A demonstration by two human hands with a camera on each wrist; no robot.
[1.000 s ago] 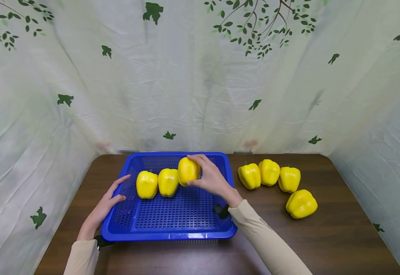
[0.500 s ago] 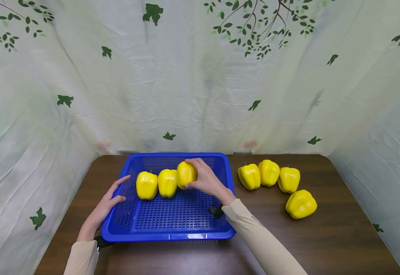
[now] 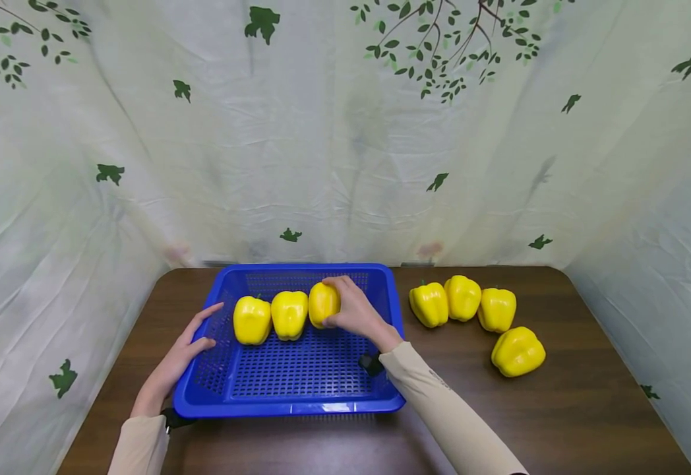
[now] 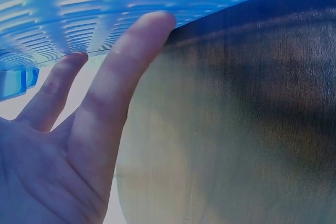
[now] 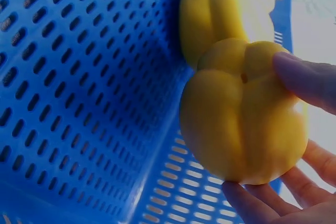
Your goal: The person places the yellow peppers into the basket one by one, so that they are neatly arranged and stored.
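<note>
In the head view my right hand (image 3: 357,311) grips a yellow bell pepper (image 3: 323,305) inside the blue plastic basket (image 3: 289,408), at the right end of a row. Close to it stand a second bell pepper (image 3: 289,315) and a third bell pepper (image 3: 252,320). The right wrist view shows thumb and fingers around the sides of the held bell pepper (image 5: 241,124), its lobed end towards the camera. My left hand (image 3: 175,361) holds the basket's left side, thumb and a finger over the rim. Other fingers (image 4: 105,98) lie against the outer wall in the left wrist view.
Several more yellow bell peppers (image 3: 463,298) lie on the brown wooden table (image 3: 571,422), right of the basket. One bell pepper (image 3: 518,351) lies nearer the front than the others. A pale curtain (image 3: 345,145) with leaf prints hangs behind the table and at both sides.
My right hand has lowered the held bell pepper into the basket, beside the other two. The left hand keeps its place on the basket's left side.
</note>
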